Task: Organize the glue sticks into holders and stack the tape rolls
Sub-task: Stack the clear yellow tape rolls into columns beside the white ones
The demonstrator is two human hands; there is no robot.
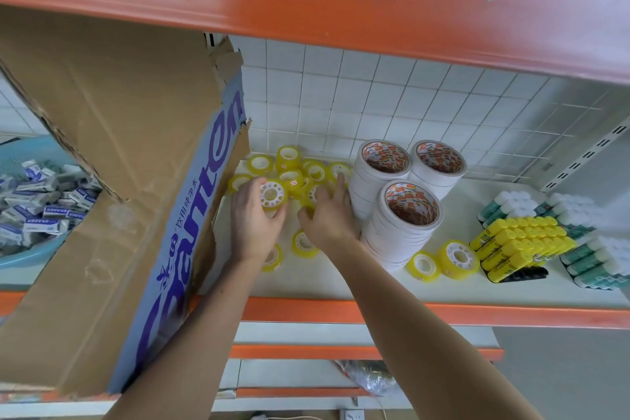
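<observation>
My left hand (254,215) grips a small yellow tape roll (272,195) with a white core, held just above the shelf. My right hand (329,215) reaches with spread fingers into a loose pile of yellow tape rolls (306,169) at the back of the white shelf (341,283); I cannot tell whether it holds one. More yellow rolls lie near my wrists (301,244) and further right (458,257). Three tall stacks of white tape rolls (402,225) stand to the right. Yellow glue sticks (521,245) and green-and-white glue sticks (589,256) lie at the far right.
A big torn cardboard box (119,181) with purple print stands close on the left. Behind it a blue basket (37,201) holds several boxed erasers. An orange shelf beam (341,0) hangs overhead, and an orange front rail (443,312) edges the shelf. White tiles back the shelf.
</observation>
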